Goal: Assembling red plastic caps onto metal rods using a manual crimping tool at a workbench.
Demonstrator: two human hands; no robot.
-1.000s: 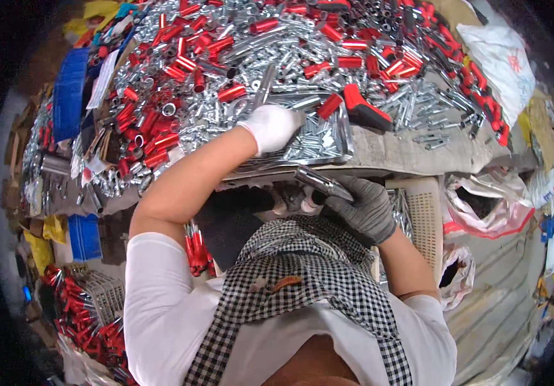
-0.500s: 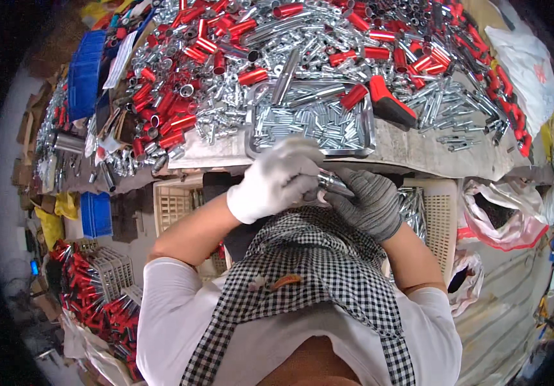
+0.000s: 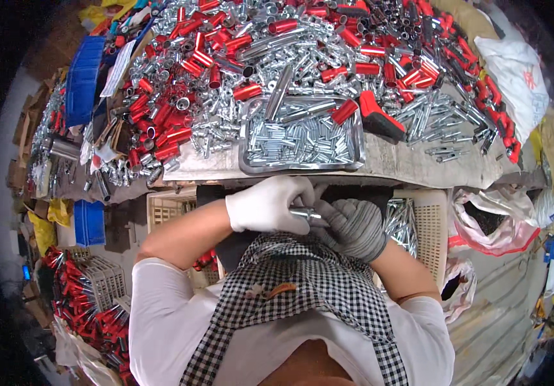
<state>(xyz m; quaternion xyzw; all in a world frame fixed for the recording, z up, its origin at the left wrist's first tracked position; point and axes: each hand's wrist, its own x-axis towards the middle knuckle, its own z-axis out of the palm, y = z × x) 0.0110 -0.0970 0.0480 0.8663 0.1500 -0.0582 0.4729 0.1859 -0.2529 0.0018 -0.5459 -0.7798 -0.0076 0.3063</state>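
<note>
In front of my apron, below the table's front edge, my left hand (image 3: 270, 204) wears a white glove. Its fingers are closed round a short shiny metal cylindrical part (image 3: 303, 213), whose right end sticks out. My right hand (image 3: 357, 231), in a grey striped glove, is curled against that end; what its fingertips pinch is hidden. Just beyond the hands is a metal tray (image 3: 246, 166) of small silver pins (image 3: 303, 138), with longer tubes and a red sleeve (image 3: 344, 112) laid across it.
Heaped silver fittings and red sleeves (image 3: 247, 91) cover the table. A red-and-black handle (image 3: 381, 117) lies right of the tray. Beneath the edge, a cream basket (image 3: 430, 225) with metal rods stands at right; red-handled pieces (image 3: 90, 289) pile at lower left, near a blue bin (image 3: 89, 222).
Both hands have moved lower and clear of the tray's front edge. The metal part now lies more level, mostly within the left glove. The view has shifted slightly.
</note>
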